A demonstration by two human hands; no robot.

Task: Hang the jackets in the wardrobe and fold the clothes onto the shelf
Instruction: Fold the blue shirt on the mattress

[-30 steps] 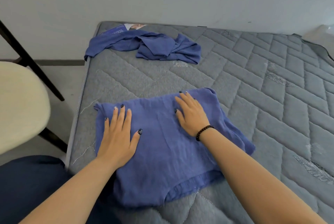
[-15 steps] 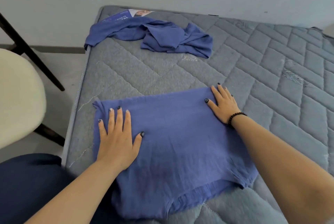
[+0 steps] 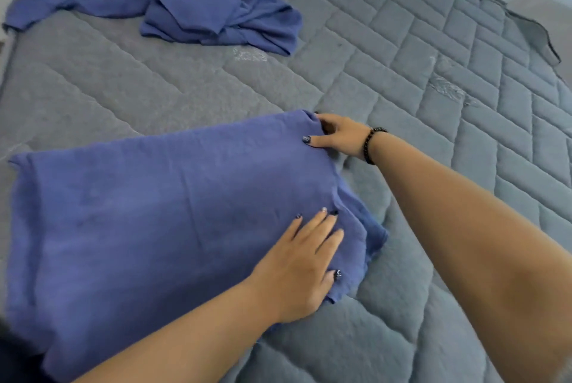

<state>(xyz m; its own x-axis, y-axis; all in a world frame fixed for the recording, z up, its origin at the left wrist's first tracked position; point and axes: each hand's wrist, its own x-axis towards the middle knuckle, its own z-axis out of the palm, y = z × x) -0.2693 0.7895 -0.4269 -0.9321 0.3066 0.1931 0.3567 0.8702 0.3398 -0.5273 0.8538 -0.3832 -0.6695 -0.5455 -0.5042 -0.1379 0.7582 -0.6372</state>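
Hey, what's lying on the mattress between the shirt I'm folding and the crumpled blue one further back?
Nothing: the head view shows only bare grey quilted mattress between the folded shirt and the crumpled blue garment.

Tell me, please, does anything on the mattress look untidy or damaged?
Yes. A second blue garment lies crumpled near the far edge of the mattress, not folded. The mattress's far right corner cover looks loose and curled.

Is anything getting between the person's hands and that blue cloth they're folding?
Nothing visible. The left hand lies flat on the folded blue garment, and the right hand grips its far corner. The crumpled blue garment lies apart, farther up the mattress.
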